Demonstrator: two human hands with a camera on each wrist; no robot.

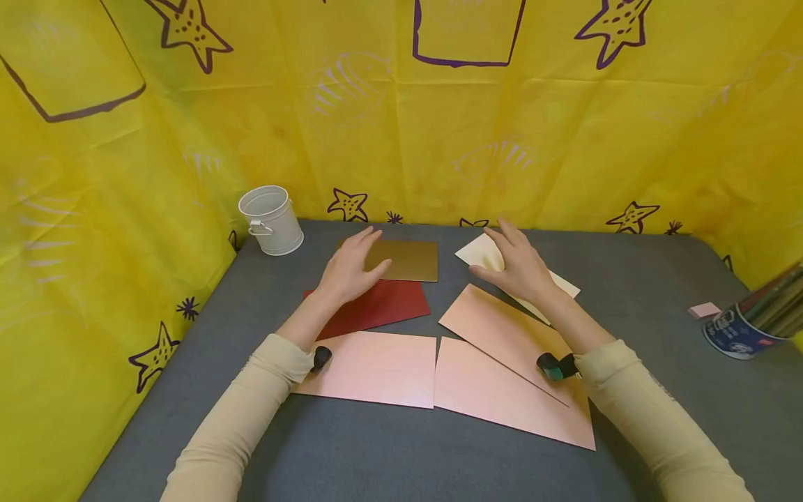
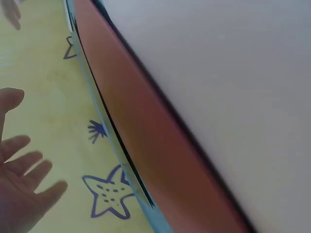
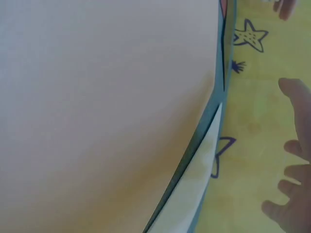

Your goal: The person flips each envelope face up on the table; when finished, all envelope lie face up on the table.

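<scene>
My left hand [image 1: 353,268] hovers over a red sheet [image 1: 398,301] and the left end of a gold-brown sheet [image 1: 410,261], thumb apart from the fingers, nothing held. On the other side, my right hand [image 1: 517,268] is above a cream sheet [image 1: 477,251], partly hiding it; its fingers are spread and grip nothing. Closer to me lie a pale pink sheet [image 1: 376,369] at left and another pink sheet [image 1: 483,390] at right. A peach sheet [image 1: 489,324] overlaps the right one at an angle. Both wrist views show the hands with loosely extended fingers.
A white metal bucket [image 1: 279,226] stands at the table's back left. At the right edge, a tilted-looking blue tin [image 1: 737,335] holds several pencils [image 1: 778,303], beside a small pink block [image 1: 705,310]. Yellow patterned fabric [image 1: 401,139] hangs behind the grey table [image 1: 364,460].
</scene>
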